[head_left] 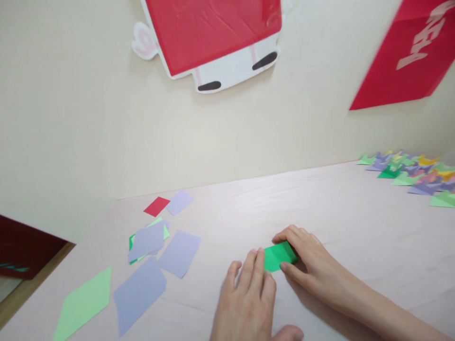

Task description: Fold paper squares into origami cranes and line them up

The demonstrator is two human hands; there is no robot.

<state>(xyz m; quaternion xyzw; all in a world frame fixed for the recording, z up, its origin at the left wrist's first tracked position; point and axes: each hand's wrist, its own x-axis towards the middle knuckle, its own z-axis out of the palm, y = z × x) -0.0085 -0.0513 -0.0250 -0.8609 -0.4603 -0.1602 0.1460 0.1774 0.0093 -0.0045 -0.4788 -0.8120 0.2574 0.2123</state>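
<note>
Head view: we log one green strip (279,256), long axis left-right; left hand (249,298) fingers flat on it, right hand (307,258) fingers pinching it.

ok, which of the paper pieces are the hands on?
The dark green folded piece: left hand pressing flat on one end, right hand pinching the other. The loose sheets to its left lie untouched.

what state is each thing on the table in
green paper, folded small, flat under both hands
left hand, open, fingertips on its left end
right hand, pinching its right end
loose sheets, unfolded, flat, some overlapping
folded pieces, clustered at far right
</note>
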